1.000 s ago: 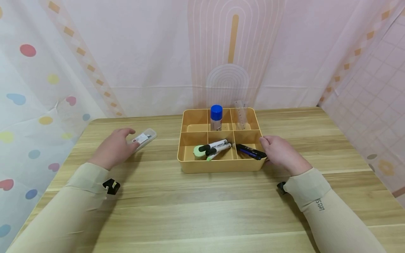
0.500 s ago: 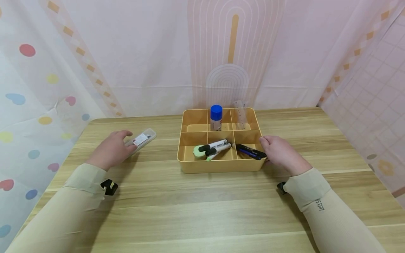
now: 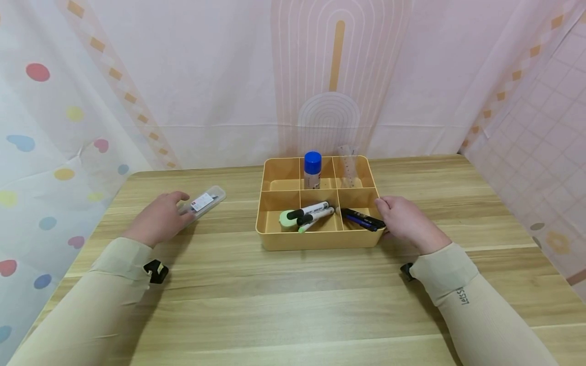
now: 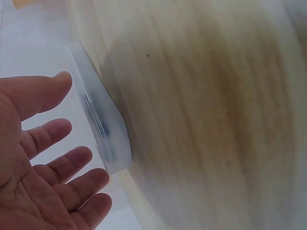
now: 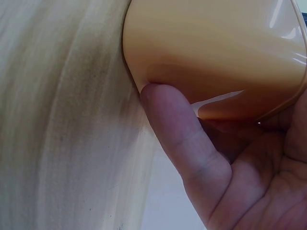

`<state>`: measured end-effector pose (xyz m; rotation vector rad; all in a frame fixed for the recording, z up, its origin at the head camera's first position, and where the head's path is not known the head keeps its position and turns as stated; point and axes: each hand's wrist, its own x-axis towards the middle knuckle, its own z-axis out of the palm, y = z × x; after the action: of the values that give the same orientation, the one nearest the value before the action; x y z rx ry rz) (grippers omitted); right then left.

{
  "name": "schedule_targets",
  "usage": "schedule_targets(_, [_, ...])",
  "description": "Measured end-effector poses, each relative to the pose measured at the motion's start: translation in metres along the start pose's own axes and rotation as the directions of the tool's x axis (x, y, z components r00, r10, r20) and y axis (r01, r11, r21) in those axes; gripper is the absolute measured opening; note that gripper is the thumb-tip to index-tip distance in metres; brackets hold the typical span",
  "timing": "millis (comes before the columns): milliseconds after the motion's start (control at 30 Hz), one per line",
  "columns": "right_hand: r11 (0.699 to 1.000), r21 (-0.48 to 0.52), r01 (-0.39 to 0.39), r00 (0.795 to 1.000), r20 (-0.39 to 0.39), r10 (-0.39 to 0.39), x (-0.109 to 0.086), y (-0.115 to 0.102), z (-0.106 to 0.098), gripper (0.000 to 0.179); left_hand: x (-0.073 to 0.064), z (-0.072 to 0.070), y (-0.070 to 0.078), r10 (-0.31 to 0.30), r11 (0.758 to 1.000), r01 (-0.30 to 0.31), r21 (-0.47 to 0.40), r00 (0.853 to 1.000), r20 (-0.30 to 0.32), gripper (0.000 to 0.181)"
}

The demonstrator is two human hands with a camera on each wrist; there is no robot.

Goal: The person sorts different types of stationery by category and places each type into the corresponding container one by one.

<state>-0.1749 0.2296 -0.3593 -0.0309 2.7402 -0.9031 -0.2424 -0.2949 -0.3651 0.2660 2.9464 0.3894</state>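
Note:
A slim clear plastic case with a white label lies on the table at the left. Beside its near end, my left hand has its fingers loosely bent and spread; in the left wrist view the hand is around the case without gripping it. My right hand holds the right side of a yellow six-compartment organizer, thumb at the rim. In the right wrist view one finger presses the organizer's outer wall.
Inside the organizer are a blue-capped glue stick, a clear ruler, a round pale green item, white markers and dark pens. A patterned cloth hangs behind the wooden table.
My left hand has drawn back slightly to the left, showing more of the case. The right hand and organizer have stayed in place.

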Motion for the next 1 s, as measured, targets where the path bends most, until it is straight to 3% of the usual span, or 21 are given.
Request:
schedule_targets(533, [1.0,0.004,-0.002,1.0,0.003,0.002,0.0002,0.001,-0.0008,0.045,0.0017,0.0028,-0.0038,-0.009,1.0,0.01,-0.019,0.998,0.056,0.065])
schedule_targets(1000, [0.999,-0.032,0.007,1.0,-0.006,-0.007,0.0007,0.0007,-0.0019,0.046,0.0013,0.0047,-0.0037,0.001,1.0,0.001,-0.03,0.998,0.063,0.058])
